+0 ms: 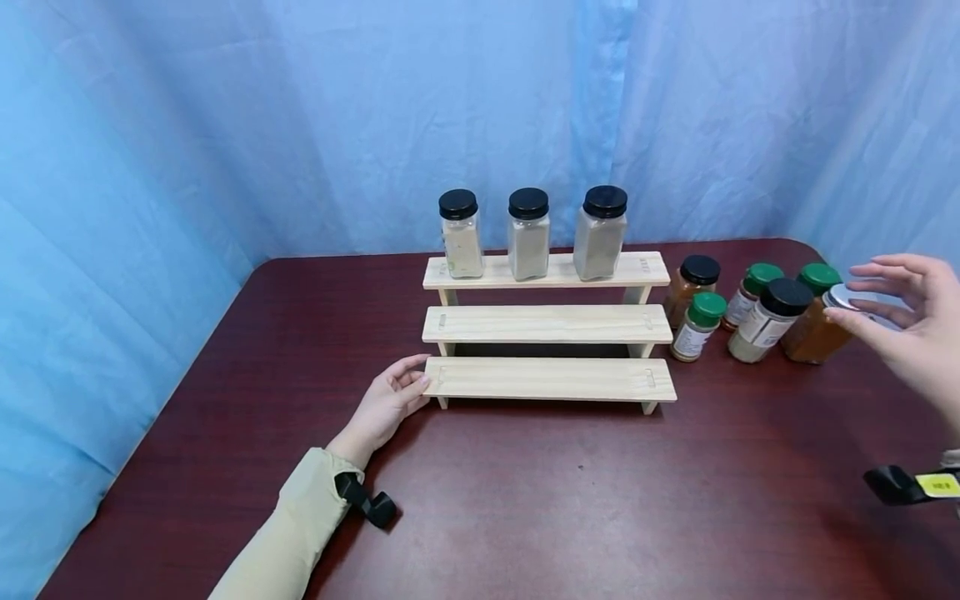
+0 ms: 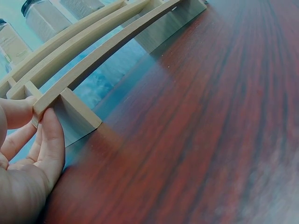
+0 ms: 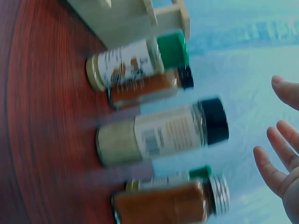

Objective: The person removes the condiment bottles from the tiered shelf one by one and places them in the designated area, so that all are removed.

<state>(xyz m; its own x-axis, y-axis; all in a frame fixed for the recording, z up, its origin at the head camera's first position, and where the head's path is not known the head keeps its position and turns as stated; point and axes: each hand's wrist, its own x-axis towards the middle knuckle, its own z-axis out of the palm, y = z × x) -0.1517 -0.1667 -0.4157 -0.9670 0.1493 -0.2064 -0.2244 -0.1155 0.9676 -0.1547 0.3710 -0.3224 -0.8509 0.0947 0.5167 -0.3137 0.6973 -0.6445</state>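
Note:
A three-step wooden shelf rack [image 1: 551, 379] stands on the table. My left hand [image 1: 384, 404] pinches the left end of its lowest board, thumb on top and fingers beneath, as the left wrist view shows. On the top board stand three square glass jars with black lids, a left one [image 1: 463, 246], a middle one [image 1: 529, 248] and a right one [image 1: 600, 246]. My right hand [image 1: 918, 325] hovers with spread fingers by a silver-lidded jar [image 3: 161, 204] of orange-brown spice, holding nothing. Beside that jar is a black-lidded, white-labelled jar [image 3: 163, 135].
Right of the rack stand a small green-lidded jar [image 1: 693, 333], a black-lidded orange-brown jar [image 1: 678, 296] and two more green-lidded ones, partly hidden. Blue curtains [image 1: 337, 125] hang behind and beside the dark red wooden table [image 1: 525, 500].

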